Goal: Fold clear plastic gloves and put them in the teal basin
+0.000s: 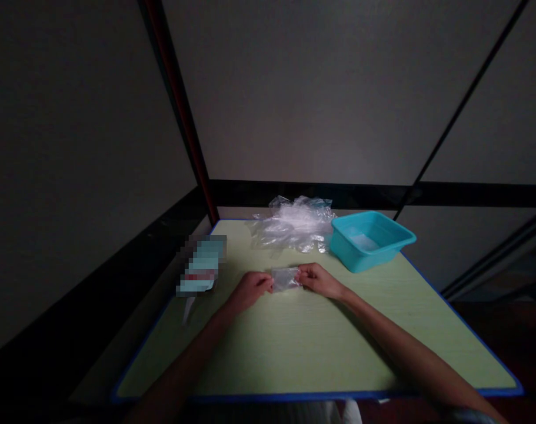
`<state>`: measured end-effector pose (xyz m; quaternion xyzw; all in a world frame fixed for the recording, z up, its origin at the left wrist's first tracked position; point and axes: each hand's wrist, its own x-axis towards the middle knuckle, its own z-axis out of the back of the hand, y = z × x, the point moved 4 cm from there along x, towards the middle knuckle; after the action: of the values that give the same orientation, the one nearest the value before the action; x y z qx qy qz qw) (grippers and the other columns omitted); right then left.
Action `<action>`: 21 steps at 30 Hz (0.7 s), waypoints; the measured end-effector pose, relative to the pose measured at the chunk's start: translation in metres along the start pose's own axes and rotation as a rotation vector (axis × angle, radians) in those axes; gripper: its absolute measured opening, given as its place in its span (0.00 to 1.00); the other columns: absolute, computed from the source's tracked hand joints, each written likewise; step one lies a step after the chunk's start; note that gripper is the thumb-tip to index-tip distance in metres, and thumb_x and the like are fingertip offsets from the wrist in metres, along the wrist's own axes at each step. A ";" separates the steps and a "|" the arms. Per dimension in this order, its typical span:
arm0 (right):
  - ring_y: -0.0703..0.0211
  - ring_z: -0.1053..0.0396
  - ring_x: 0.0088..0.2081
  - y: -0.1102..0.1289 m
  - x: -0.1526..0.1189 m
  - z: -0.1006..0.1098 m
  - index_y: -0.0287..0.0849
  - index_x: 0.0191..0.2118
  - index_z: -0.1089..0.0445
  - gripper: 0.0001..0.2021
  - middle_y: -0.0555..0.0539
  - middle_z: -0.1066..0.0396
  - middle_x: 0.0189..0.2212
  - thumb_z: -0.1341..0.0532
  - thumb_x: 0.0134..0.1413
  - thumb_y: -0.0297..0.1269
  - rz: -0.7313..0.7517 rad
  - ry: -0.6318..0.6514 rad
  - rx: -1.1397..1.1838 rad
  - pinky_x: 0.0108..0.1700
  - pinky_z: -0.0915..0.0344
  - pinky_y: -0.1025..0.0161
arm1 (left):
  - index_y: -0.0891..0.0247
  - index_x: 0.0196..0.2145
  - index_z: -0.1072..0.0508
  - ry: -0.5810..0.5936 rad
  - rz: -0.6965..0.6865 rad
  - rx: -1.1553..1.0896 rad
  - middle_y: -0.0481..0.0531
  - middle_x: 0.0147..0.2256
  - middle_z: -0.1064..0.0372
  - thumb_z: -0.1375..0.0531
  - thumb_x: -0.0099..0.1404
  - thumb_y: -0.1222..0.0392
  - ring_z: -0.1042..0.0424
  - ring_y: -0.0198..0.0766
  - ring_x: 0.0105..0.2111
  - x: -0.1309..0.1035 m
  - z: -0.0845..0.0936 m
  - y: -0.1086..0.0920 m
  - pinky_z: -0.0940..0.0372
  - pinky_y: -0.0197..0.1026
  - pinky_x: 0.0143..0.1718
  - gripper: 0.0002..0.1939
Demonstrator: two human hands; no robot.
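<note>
Between my two hands a small, flat clear plastic bag (pixel 285 279) is stretched out just above or on the tabletop; which of the two I cannot tell. My left hand (pixel 253 287) pinches its left edge between thumb and fingers. At the opposite edge, my right hand (pixel 317 279) grips the bag in the same way, fingers closed. Behind the hands lies a loose heap of crumpled clear plastic bags (pixel 294 224).
The pale green table (pixel 294 353) has a blue edge. A turquoise plastic basin (pixel 360 253) stands at the back right with something whitish inside. On the left lies a pixelated, light-coloured item (pixel 203 265). Walls close in behind and left.
</note>
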<state>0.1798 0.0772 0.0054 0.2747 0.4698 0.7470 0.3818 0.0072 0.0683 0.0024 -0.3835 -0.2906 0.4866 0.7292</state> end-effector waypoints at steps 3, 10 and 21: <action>0.71 0.48 0.15 -0.005 0.015 0.001 0.39 0.19 0.42 0.13 0.56 0.46 0.13 0.45 0.46 0.41 -0.078 0.007 0.056 0.17 0.49 0.72 | 0.66 0.22 0.34 0.033 0.105 -0.099 0.48 0.20 0.33 0.48 0.52 0.57 0.32 0.35 0.21 0.010 0.002 0.005 0.43 0.32 0.19 0.10; 0.70 0.44 0.13 -0.016 0.026 -0.001 0.39 0.21 0.42 0.04 0.57 0.42 0.11 0.46 0.42 0.30 -0.201 -0.119 0.094 0.15 0.44 0.72 | 0.63 0.27 0.41 -0.035 0.220 -0.258 0.43 0.19 0.35 0.40 0.42 0.61 0.31 0.35 0.20 0.013 0.002 0.011 0.42 0.32 0.18 0.14; 0.58 0.31 0.31 0.005 0.002 0.017 0.39 0.41 0.39 0.11 0.45 0.29 0.29 0.47 0.50 0.32 -0.085 -0.371 -0.161 0.34 0.35 0.60 | 0.62 0.30 0.43 -0.068 0.217 -0.356 0.39 0.17 0.37 0.38 0.39 0.64 0.37 0.30 0.15 0.010 0.002 0.010 0.45 0.31 0.17 0.21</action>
<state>0.1901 0.0856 0.0168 0.3561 0.3413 0.7020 0.5137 0.0043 0.0801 -0.0049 -0.5189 -0.3534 0.5157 0.5830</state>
